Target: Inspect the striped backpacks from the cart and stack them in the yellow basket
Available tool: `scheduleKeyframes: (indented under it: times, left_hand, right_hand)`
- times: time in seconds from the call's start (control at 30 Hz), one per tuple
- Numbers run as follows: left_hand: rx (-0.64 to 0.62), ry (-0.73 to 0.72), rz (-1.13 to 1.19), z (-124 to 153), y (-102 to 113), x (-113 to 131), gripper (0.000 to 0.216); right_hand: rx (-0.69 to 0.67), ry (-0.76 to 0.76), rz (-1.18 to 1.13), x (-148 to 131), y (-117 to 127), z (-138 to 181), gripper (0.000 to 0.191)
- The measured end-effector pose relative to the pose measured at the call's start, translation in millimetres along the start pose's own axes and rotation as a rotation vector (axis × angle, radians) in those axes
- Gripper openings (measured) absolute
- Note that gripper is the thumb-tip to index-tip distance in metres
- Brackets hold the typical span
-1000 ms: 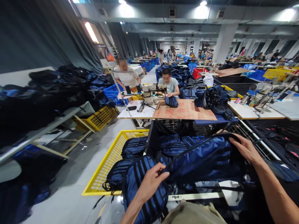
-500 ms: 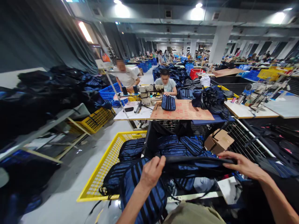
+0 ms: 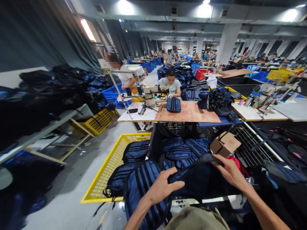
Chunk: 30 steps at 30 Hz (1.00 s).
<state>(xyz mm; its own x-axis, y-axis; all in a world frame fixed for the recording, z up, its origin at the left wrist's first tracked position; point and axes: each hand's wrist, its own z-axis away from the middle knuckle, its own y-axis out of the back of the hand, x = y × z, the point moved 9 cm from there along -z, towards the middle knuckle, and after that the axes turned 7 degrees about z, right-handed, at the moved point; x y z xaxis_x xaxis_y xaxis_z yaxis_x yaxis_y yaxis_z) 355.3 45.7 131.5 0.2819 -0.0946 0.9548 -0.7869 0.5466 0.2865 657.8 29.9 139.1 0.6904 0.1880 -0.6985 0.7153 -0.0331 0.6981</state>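
A dark blue and black bag is stretched across in front of me, over the black-lined bin. My right hand is closed on its raised upper edge at the right. At the bag's left end is my left hand, touching it with thumb and forefinger spread apart; its other fingers are partly hidden. Just left of the bag, beneath my left forearm, a blue backpack with black stripes leans on the yellow basket. More striped backpacks lie in the bin beyond my hands.
A co-worker sits at a sewing machine beyond the bin, one hand on a striped bag. Another person stands farther left. An open cardboard box sits at right. Dark bags are heaped on the left.
The bag's right part has been lifted and its side spread open to view. My right hand has shifted left with its edge; my left hand has moved slightly down and opened from a closed grip.
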Motion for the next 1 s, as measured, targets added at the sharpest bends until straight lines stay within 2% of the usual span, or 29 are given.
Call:
scheduleKeyframes:
  times: [0.1,0.17,0.23,0.3,0.37,0.43,0.5,0.6,0.67,0.73,0.77,0.83,0.87,0.93,1.0]
  left_hand:
    - [-0.210,0.099,0.379,23,-14,-11,0.054]
    - [-0.220,0.106,0.467,33,-19,-14,0.054]
    - [-0.137,0.130,0.458,35,-15,-21,0.046]
    - [0.065,0.139,0.355,31,7,-29,0.034]
    - [0.385,0.076,0.138,28,50,-31,0.023]
    - [0.720,-0.056,-0.146,36,96,-19,0.015]
    - [0.945,-0.182,-0.369,48,130,-4,0.012]
    - [1.140,-0.274,-0.494,71,170,11,0.017]
    - [1.162,-0.280,-0.412,83,190,7,0.032]
    - [1.062,-0.243,-0.222,87,201,-16,0.054]
    - [0.976,-0.198,-0.113,87,202,-36,0.061]
    - [0.824,-0.049,0.067,90,193,-88,0.064]
    - [0.788,0.036,0.125,96,188,-117,0.062]
    - [0.820,0.154,0.177,118,182,-166,0.060]
    - [0.890,0.184,0.159,144,182,-200,0.058]
  right_hand:
    - [0.101,-0.057,-0.003,7,28,-13,0.039]
    - [0.116,-0.053,0.016,7,34,-22,0.043]
    - [0.115,-0.029,0.049,7,33,-28,0.043]
    - [0.117,-0.003,0.097,4,27,-32,0.042]
    - [0.104,0.024,0.142,-5,13,-36,0.044]
    - [0.072,0.040,0.147,-20,-7,-43,0.045]
    - [0.064,0.033,0.090,-39,-28,-53,0.048]
    - [0.138,-0.006,-0.064,-64,-50,-76,0.052]
    - [0.195,-0.032,-0.172,-73,-64,-95,0.053]
    - [0.226,-0.057,-0.290,-74,-82,-114,0.052]
    - [0.227,-0.074,-0.357,-72,-93,-124,0.053]
    - [0.206,-0.120,-0.501,-64,-123,-143,0.055]
    - [0.183,-0.145,-0.563,-59,-141,-153,0.057]
    - [0.109,-0.191,-0.632,-49,-183,-169,0.060]
    - [0.002,-0.216,-0.612,-43,-229,-184,0.062]
